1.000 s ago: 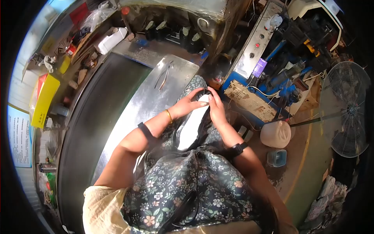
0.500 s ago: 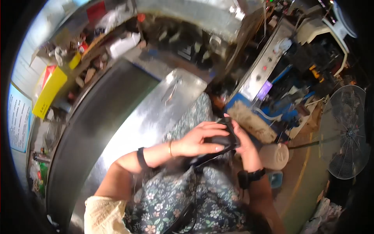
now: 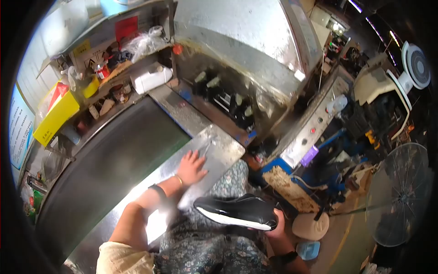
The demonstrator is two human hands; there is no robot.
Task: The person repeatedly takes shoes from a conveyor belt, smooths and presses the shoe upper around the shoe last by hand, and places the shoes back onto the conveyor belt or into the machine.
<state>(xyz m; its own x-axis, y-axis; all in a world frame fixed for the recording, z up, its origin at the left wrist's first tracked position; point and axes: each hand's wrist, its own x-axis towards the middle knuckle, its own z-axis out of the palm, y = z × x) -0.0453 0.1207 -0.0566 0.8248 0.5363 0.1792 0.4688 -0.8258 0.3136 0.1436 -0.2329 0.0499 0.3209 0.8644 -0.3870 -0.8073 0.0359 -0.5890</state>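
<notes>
A black shoe with a white sole [image 3: 237, 211] lies on its side above my lap, its heel end gripped by my right hand [image 3: 277, 224]. Over the shiny metal tray [image 3: 230, 148], my left hand [image 3: 191, 168] is spread with fingers apart and holds nothing. Just beyond its fingertips, a thin tool [image 3: 209, 147] lies on the tray, partly blurred. A patterned apron [image 3: 205, 251] covers my lap below the shoe.
A dark conveyor belt [image 3: 123, 160] runs along the left of the tray. A yellow box [image 3: 57, 119] and a white jug [image 3: 153, 80] sit on the left shelving. At the right are a control panel [image 3: 303, 137], a fan [image 3: 401, 196] and a plastic container [image 3: 311, 226].
My left hand has left the shoe and moved over the tray, opening. My right hand has carried the shoe lower and turned it side-on. The view has tilted up.
</notes>
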